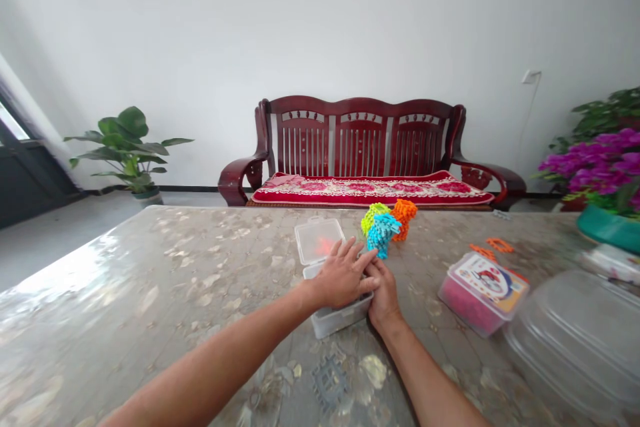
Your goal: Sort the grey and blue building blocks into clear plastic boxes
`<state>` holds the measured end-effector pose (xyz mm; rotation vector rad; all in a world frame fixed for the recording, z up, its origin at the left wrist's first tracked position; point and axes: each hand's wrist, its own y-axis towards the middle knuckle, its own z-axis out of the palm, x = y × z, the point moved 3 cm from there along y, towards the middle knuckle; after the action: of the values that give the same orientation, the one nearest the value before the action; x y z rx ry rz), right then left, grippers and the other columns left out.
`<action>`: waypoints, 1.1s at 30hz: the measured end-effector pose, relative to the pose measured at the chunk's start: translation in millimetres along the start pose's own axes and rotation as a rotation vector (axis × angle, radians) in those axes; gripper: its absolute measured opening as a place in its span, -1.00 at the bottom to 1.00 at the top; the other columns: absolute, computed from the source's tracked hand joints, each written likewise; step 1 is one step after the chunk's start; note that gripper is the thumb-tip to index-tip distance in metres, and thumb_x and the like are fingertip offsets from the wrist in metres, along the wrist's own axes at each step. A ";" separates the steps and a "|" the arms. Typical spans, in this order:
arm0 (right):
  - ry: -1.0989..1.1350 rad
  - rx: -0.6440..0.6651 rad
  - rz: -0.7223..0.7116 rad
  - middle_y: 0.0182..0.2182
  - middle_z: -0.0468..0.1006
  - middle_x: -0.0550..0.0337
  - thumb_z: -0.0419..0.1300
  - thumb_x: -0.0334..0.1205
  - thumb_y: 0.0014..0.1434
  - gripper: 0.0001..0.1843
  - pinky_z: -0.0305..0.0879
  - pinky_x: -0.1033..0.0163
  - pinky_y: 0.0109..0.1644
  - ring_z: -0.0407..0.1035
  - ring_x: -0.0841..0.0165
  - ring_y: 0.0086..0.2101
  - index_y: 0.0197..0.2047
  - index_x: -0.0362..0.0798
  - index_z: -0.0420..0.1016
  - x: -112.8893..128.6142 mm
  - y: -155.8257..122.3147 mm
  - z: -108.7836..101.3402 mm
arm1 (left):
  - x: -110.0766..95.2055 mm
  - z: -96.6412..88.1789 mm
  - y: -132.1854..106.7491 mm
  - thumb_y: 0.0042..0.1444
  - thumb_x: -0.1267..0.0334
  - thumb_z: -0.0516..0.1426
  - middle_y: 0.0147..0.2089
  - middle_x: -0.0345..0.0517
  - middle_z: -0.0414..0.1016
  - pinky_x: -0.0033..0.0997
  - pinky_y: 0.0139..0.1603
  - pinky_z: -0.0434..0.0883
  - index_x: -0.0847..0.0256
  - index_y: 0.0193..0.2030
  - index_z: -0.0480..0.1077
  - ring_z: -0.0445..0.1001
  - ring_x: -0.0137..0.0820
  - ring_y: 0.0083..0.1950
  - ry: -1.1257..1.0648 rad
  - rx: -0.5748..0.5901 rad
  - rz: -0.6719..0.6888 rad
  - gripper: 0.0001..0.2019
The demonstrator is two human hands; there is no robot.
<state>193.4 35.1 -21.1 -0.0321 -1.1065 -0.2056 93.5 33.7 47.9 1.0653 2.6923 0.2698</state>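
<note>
A clear plastic box (343, 321) stands on the table with its hinged lid (313, 235) folded back at the far side. My left hand (345, 277) lies palm down over the box opening, fingers spread, covering most of what is inside. Against the right wall of the box is my right hand (384, 295), its fingers curled at the rim and partly hidden by the left. Just beyond the hands stand three knobbly figures built of small pieces: a blue one (383, 235), a lime green one (373, 217) and an orange one (404, 217).
A grey toothed piece (330, 383) lies nearer me. To the right are a lidded box of pink pieces (483, 293), orange pieces (500, 245), a large clear plastic cover (580, 340) and purple flowers (600, 163). A wooden bench (363, 137) stands behind the table.
</note>
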 end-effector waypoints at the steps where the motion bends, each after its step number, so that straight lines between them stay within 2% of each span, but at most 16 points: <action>1: -0.004 0.012 -0.006 -0.28 0.61 0.19 0.27 -0.08 0.03 -0.71 0.36 0.21 -0.14 0.45 0.26 -0.23 -0.20 -0.04 0.52 0.1 -0.9 0.4 | 0.2 0.3 -0.3 0.25 -0.16 -0.14 0.33 0.13 0.21 0.19 0.32 0.04 0.09 0.34 0.11 0.05 0.03 0.40 0.005 0.011 0.006 -0.39; 7: 0.000 0.003 0.006 -0.20 0.61 0.13 0.25 -0.07 0.03 -0.65 0.36 0.16 -0.08 0.45 0.21 -0.17 -0.13 -0.07 0.53 -5.3 -2.3 0.2 | -1.1 2.3 1.8 0.27 -0.13 -0.17 0.36 0.14 0.15 0.33 0.30 -0.07 0.05 0.33 0.13 0.00 0.07 0.41 0.032 0.012 0.023 -0.43; 11: -0.017 0.000 0.000 -0.25 0.62 0.16 0.27 -0.06 0.00 -0.67 0.35 0.16 -0.09 0.45 0.22 -0.21 -0.18 -0.06 0.54 -5.0 -2.2 1.0 | 0.6 0.9 3.0 0.24 -0.19 -0.15 0.38 0.17 0.11 0.38 0.30 -0.12 0.07 0.34 0.11 -0.04 0.10 0.42 -0.007 0.039 -0.016 -0.38; 13: -0.039 -0.004 -0.049 -0.29 0.62 0.18 0.28 -0.06 -0.03 -0.69 0.34 0.16 -0.10 0.44 0.23 -0.23 -0.24 -0.06 0.55 -2.1 -2.2 0.3 | 3.9 -3.2 4.1 0.24 -0.19 -0.16 0.39 0.10 0.11 0.30 0.33 -0.10 0.07 0.36 0.07 -0.06 0.05 0.43 -0.086 0.075 -0.026 -0.36; 16: -0.068 -0.005 -0.083 -0.35 0.62 0.18 0.30 -0.07 -0.06 -0.72 0.32 0.18 -0.12 0.42 0.25 -0.27 -0.31 -0.07 0.57 0.6 -1.5 -1.4 | 10.1 -14.8 2.8 0.30 -0.12 -0.22 0.41 -0.06 0.10 0.07 0.39 -0.05 0.06 0.38 0.03 -0.10 -0.12 0.46 -0.276 0.116 -0.037 -0.41; 18: -0.061 -0.013 -0.045 -0.40 0.60 0.20 0.32 -0.09 -0.09 -0.74 0.32 0.20 -0.18 0.41 0.28 -0.32 -0.34 -0.06 0.57 0.1 -0.9 -2.5 | 12.8 -25.7 -3.6 0.32 -0.08 -0.22 0.39 -0.11 0.14 -0.03 0.40 -0.03 0.07 0.35 0.09 -0.09 -0.18 0.45 -0.392 0.059 -0.059 -0.45; 20: -0.056 -0.028 -0.009 -0.45 0.58 0.24 0.33 -0.12 -0.13 -0.75 0.31 0.23 -0.27 0.39 0.31 -0.39 -0.35 -0.05 0.57 -0.3 -0.7 -3.2 | 12.6 -38.3 -16.9 0.31 -0.06 -0.17 0.31 -0.08 0.27 -0.06 0.38 0.04 0.08 0.27 0.21 0.05 -0.20 0.40 -0.467 -0.115 -0.078 -0.50; 22: -0.071 -0.043 0.006 -0.49 0.56 0.27 0.34 -0.14 -0.17 -0.76 0.29 0.26 -0.34 0.37 0.34 -0.44 -0.37 -0.04 0.55 0.5 -1.0 -3.0 | 5.8 -48.2 -36.3 0.30 -0.01 -0.10 0.15 -0.01 0.42 -0.15 0.29 0.19 0.14 0.17 0.31 0.31 -0.26 0.21 -0.532 -0.255 0.004 -0.56; 23: -0.083 -0.048 0.015 -0.51 0.55 0.29 0.34 -0.15 -0.19 -0.77 0.28 0.27 -0.36 0.36 0.36 -0.47 -0.39 -0.03 0.55 1.1 -1.2 -2.6 | -0.2 -50.6 -46.8 0.29 0.03 -0.05 0.06 -0.01 0.48 -0.19 0.24 0.23 0.16 0.10 0.37 0.38 -0.28 0.13 -0.552 -0.253 0.085 -0.61; 25: -0.092 -0.052 0.041 -0.55 0.53 0.30 0.34 -0.15 -0.21 -0.78 0.26 0.28 -0.41 0.33 0.38 -0.51 -0.42 -0.03 0.53 1.9 -1.7 -1.5 | -12.4 -50.8 -67.0 0.24 0.08 0.03 -0.11 -0.02 0.56 -0.28 0.10 0.33 0.17 -0.09 0.47 0.47 -0.30 -0.03 -0.574 -0.162 0.222 -0.71; 27: -0.090 -0.052 0.073 -0.57 0.52 0.31 0.35 -0.14 -0.23 -0.75 0.25 0.29 -0.44 0.32 0.39 -0.54 -0.42 -0.04 0.52 2.3 -1.8 -0.4 | -23.1 -45.9 -83.9 0.21 0.09 0.08 -0.19 -0.06 0.59 -0.34 0.01 0.37 0.13 -0.11 0.49 0.50 -0.34 -0.14 -0.563 0.017 0.334 -0.75; 30: -0.091 -0.062 0.093 -0.58 0.52 0.29 0.38 -0.13 -0.27 -0.71 0.25 0.30 -0.46 0.32 0.39 -0.55 -0.42 -0.06 0.52 3.0 -1.5 0.2 | -32.1 -36.4 -102.0 0.17 0.02 0.14 -0.09 -0.08 0.59 -0.29 0.14 0.30 0.06 0.00 0.44 0.48 -0.28 0.00 -0.483 0.202 0.454 -0.68; 33: -0.091 -0.071 0.093 -0.57 0.53 0.28 0.39 -0.12 -0.28 -0.70 0.26 0.30 -0.46 0.33 0.39 -0.55 -0.43 -0.06 0.53 3.6 -1.4 0.1 | -34.2 -26.3 -114.8 0.17 0.05 0.13 0.09 -0.09 0.51 -0.29 0.22 0.23 0.06 0.12 0.34 0.37 -0.24 0.17 -0.360 0.294 0.520 -0.61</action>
<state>194.6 33.2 -18.0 -0.1575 -1.1848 -0.1618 36.0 -74.6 48.9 1.7065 2.1416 -0.2256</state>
